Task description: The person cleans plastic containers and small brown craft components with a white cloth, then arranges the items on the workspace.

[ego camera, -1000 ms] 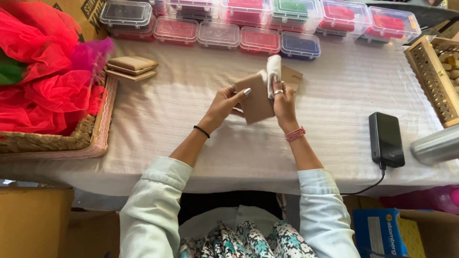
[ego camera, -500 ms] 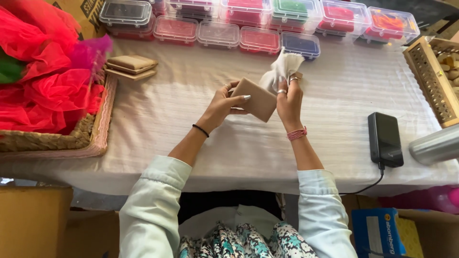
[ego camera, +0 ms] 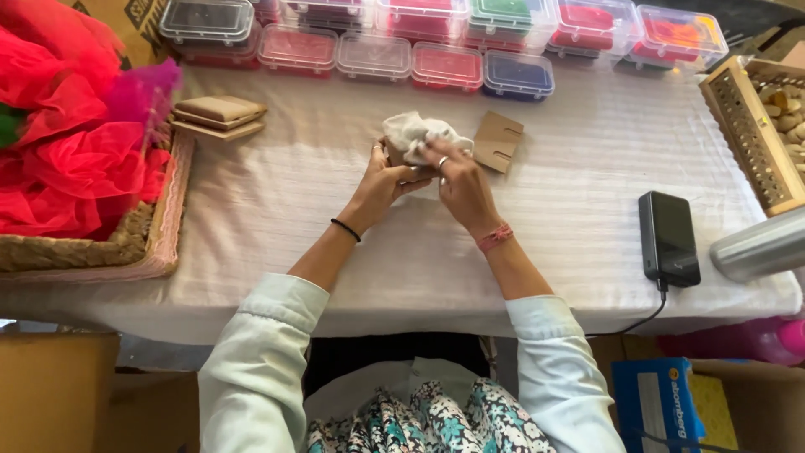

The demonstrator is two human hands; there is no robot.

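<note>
Both hands raised just above the white tablecloth (ego camera: 277, 210), mid-table. Left hand (ego camera: 381, 180) curled around a small brown cardboard box (ego camera: 396, 156), fingers closed on its near side; box mostly hidden by the hand. Right hand (ego camera: 457, 180) on top, fingers bent and pressing a crumpled white cloth (ego camera: 415, 134) down at the mouth of the box, ring visible on one finger. Cloth bunched, partly spilling above the box.

Just right of the hands, touching the tablecloth: a flat brown cardboard piece (ego camera: 497, 141) with slots. Far left of it, a short stack of folded brown cardboard blanks (ego camera: 218, 117), beside a woven tray (ego camera: 155, 243) heaped with red tulle (ego camera: 67, 143).

Along the far edge: row of clear lidded plastic containers (ego camera: 444, 65) with coloured contents. At right: wooden crate (ego camera: 742, 126), black power bank (ego camera: 668, 237) with cable, metal cylinder (ego camera: 759, 245) lying at the table edge.
</note>
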